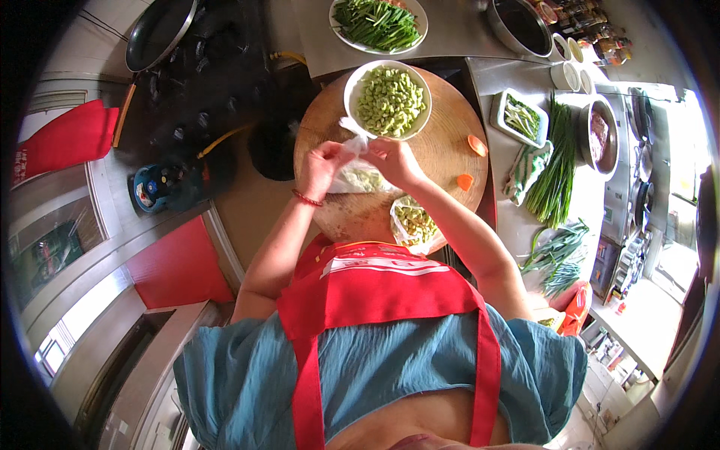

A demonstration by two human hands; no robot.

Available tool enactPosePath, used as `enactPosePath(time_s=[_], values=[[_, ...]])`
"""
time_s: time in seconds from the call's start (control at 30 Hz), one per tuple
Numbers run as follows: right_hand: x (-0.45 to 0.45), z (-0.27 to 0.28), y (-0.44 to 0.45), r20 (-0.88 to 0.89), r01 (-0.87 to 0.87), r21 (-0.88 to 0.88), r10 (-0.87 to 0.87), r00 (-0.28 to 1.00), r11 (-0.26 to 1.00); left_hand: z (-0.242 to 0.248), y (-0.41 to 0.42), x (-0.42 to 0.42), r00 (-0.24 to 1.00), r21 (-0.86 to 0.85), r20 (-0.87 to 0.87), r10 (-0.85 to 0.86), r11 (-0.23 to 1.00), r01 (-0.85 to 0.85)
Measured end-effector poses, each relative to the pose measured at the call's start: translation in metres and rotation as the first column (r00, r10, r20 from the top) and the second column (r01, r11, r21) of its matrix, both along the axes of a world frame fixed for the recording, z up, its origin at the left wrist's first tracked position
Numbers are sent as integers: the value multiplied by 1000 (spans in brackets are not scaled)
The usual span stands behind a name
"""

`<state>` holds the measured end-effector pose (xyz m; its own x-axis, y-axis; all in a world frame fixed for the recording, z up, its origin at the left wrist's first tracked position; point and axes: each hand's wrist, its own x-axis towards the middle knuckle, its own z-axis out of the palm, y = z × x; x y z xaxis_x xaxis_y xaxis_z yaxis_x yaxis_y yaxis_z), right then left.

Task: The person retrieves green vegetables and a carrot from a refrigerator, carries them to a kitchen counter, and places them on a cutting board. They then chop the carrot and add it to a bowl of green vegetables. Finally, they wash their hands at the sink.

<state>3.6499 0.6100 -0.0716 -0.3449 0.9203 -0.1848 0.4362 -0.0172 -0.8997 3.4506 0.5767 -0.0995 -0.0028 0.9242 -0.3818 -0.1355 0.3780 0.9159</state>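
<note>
My left hand (322, 169) and my right hand (397, 162) both pinch the gathered top of a clear plastic bag (361, 179). Pale green contents show through its lower part, which rests on a round wooden chopping block (450, 112). Just beyond my fingers, a white bowl (351, 91) holds many small chopped green pieces. A second clear bag (413, 222), containing yellow-green pieces, sits at the block's near edge beside my right forearm. Two orange carrot pieces (477, 145) lie apart on the block's right side.
Beyond the block stands a plate of cut green stalks (379, 25). Along the right counter are a white tub (520, 117), a striped cloth (529, 171), long green stalks (554, 163) and a metal bowl with meat (599, 138). A wok (160, 34) is at far left.
</note>
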Motion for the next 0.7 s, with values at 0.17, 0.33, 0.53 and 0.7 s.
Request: enactPosePath(time_s=[0.17,0.33,0.53,0.7], values=[[23,-13,4,-208,409,-356,-498,842,840,24,6,-23,951,-249,96,292,933,-261],[-5,-10,-19,-225,298,-189,-337,914,936,-3,-2,-14,901,131,-19,433,895,-427],[-46,44,-35,-562,115,-543,-461,687,832,-46,-55,-17,789,-605,273,550,736,-304],[-45,63,-23,-795,69,-579,-582,171,812,-21,-31,19,424,-238,868,260,965,-106]])
